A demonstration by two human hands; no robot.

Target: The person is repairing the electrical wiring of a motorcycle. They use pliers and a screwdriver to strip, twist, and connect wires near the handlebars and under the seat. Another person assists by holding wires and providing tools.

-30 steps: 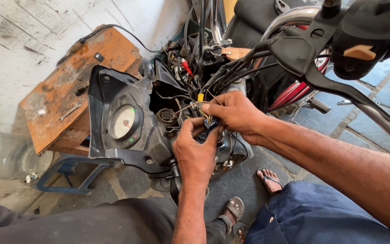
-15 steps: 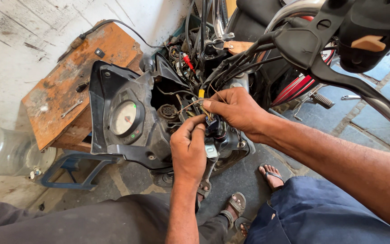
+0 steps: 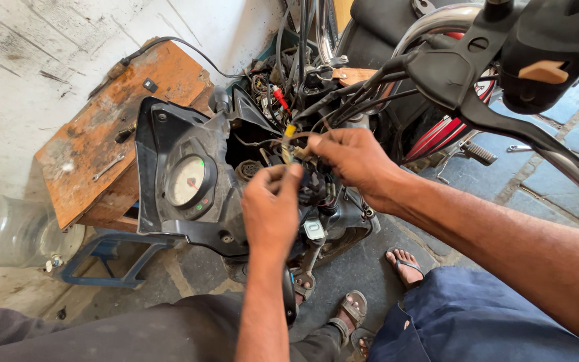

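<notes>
Behind the speedometer housing (image 3: pixel 189 181), our left hand (image 3: pixel 271 213) and right hand (image 3: pixel 353 161) meet. Both pinch thin wires (image 3: pixel 291 142) with fingertips pressed together.

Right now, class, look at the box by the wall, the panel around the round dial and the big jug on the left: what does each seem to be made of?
Box: probably wood, going by its worn orange-brown top with scuffs and pale patches. Panel: looks like moulded black plastic, dull and dusty. Jug: clear plastic, since the floor shows through it.
</notes>
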